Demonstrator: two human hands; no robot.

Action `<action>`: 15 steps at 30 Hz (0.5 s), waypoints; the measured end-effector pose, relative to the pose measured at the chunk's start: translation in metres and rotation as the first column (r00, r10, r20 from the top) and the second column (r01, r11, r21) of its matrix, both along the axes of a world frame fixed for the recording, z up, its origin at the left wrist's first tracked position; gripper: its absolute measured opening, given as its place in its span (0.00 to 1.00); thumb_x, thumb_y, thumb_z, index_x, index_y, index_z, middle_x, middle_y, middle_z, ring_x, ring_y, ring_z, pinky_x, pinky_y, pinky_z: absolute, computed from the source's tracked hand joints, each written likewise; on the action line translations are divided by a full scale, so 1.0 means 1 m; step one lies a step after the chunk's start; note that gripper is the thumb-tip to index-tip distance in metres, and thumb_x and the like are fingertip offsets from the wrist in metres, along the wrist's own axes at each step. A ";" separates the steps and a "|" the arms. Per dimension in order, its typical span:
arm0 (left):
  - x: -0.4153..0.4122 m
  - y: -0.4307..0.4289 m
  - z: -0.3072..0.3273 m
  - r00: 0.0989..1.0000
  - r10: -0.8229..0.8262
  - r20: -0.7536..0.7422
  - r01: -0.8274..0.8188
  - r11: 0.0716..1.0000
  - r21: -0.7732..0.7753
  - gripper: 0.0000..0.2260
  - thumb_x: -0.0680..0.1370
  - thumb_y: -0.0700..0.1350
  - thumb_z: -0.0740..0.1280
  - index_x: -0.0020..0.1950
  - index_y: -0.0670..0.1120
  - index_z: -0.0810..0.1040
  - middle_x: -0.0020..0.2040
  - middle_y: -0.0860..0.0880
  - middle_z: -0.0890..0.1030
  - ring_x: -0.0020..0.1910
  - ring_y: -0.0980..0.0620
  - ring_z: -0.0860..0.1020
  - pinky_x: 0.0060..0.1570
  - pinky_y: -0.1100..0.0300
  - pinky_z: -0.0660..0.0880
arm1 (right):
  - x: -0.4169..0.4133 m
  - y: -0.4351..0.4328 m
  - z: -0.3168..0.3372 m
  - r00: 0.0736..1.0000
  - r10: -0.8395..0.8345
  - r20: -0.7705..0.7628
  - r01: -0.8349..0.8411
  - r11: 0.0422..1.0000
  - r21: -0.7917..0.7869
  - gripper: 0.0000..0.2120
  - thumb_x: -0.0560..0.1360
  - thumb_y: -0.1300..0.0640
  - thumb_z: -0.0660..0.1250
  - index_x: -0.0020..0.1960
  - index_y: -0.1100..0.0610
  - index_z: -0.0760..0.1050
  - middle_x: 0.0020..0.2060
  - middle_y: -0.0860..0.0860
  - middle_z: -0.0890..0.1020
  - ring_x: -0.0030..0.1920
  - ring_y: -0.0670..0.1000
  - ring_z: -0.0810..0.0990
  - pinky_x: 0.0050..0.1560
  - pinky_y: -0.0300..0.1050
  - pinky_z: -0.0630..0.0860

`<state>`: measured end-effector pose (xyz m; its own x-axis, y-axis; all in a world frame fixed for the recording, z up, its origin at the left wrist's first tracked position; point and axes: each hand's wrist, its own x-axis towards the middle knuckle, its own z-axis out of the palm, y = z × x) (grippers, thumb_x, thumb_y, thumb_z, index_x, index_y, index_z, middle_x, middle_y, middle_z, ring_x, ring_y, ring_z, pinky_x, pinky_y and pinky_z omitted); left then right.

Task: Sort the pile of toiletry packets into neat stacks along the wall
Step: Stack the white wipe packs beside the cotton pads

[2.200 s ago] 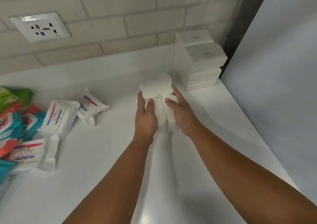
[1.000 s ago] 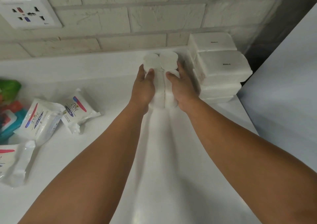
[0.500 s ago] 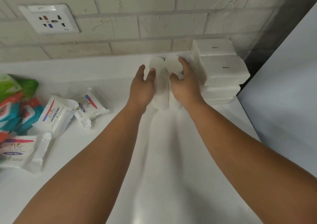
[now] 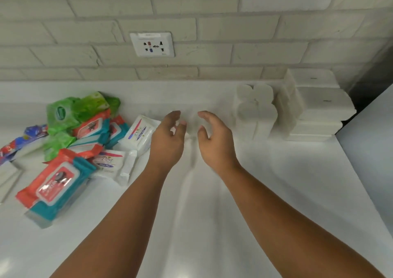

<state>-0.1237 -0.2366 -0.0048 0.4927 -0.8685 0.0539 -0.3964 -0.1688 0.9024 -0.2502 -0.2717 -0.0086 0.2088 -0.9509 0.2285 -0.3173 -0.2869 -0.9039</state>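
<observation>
Hands hover empty, fingers loosely curled. Packet pile (image 4: 91, 128) lies at nine o'clock of the left hand (image 4: 168, 141), farther from the right hand (image 4: 214, 143); nearest Dove packet (image 4: 139, 136) sits just beside the left, long axis seven-to-one o'clock.

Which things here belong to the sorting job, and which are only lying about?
Job: left hand and right hand, both empty; white roll bundle; white packet stack; unsorted Dove packets, red-and-teal wipes, green packets.
Not job: wall socket; counter only bears them.
</observation>
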 end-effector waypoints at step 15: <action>0.171 0.123 -0.047 0.954 -0.106 0.279 0.018 0.954 0.299 0.09 0.82 0.42 0.66 0.60 0.54 0.77 0.59 0.55 0.79 0.57 0.53 0.79 0.57 0.63 0.75 | 0.172 0.096 -0.064 0.973 0.080 -0.218 0.006 0.930 0.367 0.20 0.77 0.57 0.68 0.68 0.53 0.73 0.61 0.49 0.80 0.51 0.46 0.80 0.55 0.38 0.75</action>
